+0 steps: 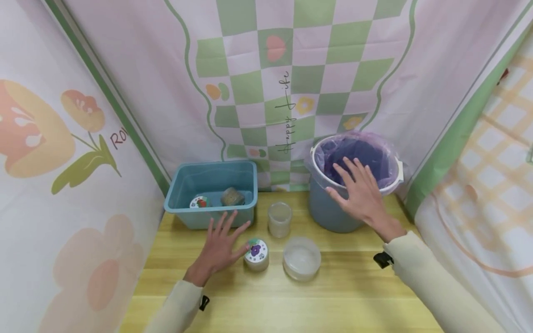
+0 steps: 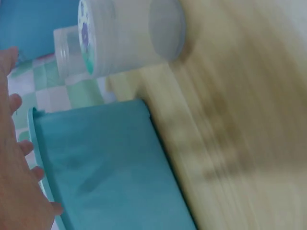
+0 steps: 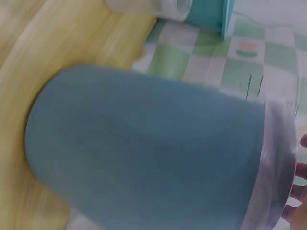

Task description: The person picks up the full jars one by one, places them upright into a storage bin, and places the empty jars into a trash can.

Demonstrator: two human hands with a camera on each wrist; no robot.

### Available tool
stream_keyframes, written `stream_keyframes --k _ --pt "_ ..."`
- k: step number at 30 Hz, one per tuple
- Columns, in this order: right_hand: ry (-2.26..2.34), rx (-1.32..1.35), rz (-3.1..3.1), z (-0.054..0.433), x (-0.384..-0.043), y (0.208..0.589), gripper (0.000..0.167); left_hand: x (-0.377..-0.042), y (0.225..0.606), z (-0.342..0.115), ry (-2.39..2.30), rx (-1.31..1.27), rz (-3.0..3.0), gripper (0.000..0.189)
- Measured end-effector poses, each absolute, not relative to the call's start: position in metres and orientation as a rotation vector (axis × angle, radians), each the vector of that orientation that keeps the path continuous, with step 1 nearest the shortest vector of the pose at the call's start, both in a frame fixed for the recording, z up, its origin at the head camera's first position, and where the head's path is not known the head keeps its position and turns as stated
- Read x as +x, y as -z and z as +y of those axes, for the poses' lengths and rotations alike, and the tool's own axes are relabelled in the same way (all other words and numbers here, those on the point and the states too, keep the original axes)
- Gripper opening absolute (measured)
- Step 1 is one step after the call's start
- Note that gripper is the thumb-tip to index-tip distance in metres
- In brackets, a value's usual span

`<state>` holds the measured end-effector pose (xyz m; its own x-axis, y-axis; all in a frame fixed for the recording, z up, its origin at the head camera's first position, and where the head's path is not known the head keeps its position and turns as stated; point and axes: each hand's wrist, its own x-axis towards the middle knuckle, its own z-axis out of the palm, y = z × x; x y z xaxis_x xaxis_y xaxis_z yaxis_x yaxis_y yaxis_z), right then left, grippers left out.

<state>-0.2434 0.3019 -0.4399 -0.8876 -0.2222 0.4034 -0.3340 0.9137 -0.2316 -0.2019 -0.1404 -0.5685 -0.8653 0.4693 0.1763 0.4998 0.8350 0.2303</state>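
My left hand [image 1: 218, 249], fingers spread, hovers in front of the teal bin [image 1: 214, 218] and just left of a clear jar with a flower-printed lid [image 1: 256, 256]. Inside the bin lie another printed-lid jar [image 1: 200, 202] and a brownish lump [image 1: 232, 197]. Over the front rim of the blue-grey bucket [image 1: 333, 212] my right hand [image 1: 362, 194] is spread, holding nothing. A thin purple bag [image 1: 387, 148] lines the bucket, held by a white ring. Between the hands stand a clear lidless jar [image 1: 280, 219] and a wide, shallow clear container [image 1: 301, 259].
The wooden table [image 1: 291, 305] carries all the containers. A checkered, printed curtain [image 1: 287, 92] hangs right behind the bin and bucket, and more printed cloth [image 1: 96, 185] encloses the left and right sides.
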Motion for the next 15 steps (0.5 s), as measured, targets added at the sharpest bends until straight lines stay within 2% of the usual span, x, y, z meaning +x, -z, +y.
stream_keyframes --k 15 --pt "-0.418 0.216 -2.736 0.382 -0.242 0.438 0.084 -0.185 0.594 -0.124 0.424 -0.921 -2.887 0.078"
